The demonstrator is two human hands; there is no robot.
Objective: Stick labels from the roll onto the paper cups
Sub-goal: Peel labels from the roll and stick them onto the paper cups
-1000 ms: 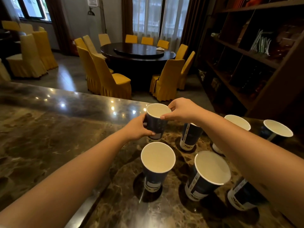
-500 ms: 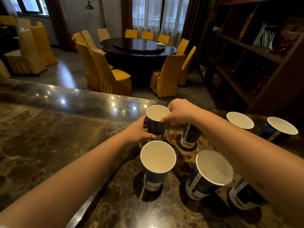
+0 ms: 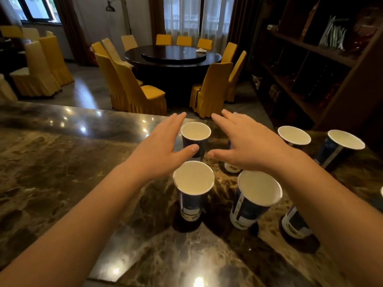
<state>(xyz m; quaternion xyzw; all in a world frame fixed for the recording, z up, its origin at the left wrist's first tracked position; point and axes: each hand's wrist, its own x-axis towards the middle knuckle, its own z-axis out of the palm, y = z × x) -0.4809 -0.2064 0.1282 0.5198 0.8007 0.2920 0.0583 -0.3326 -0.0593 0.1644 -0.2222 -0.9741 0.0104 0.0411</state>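
Observation:
Several dark blue paper cups with white insides stand upright on the marble counter (image 3: 62, 183). The far cup (image 3: 195, 134) stands between my two hands. My left hand (image 3: 161, 146) hovers just left of it, fingers straight and spread, thumb near its side. My right hand (image 3: 246, 141) hovers to its right, fingers also straight, covering most of another cup (image 3: 231, 167). Neither hand holds anything. Nearer me stand two more cups (image 3: 193, 187) (image 3: 256, 195). No label roll is visible.
More cups stand at the right: two far ones (image 3: 294, 135) (image 3: 342, 146) and one behind my right forearm (image 3: 295, 224). A dark wooden shelf (image 3: 331, 79) rises on the right. Beyond the counter is a round table (image 3: 173, 56) with yellow chairs.
Both hands have let go of the far cup and opened, fingers now spread on either side of it. The cup stands on the counter.

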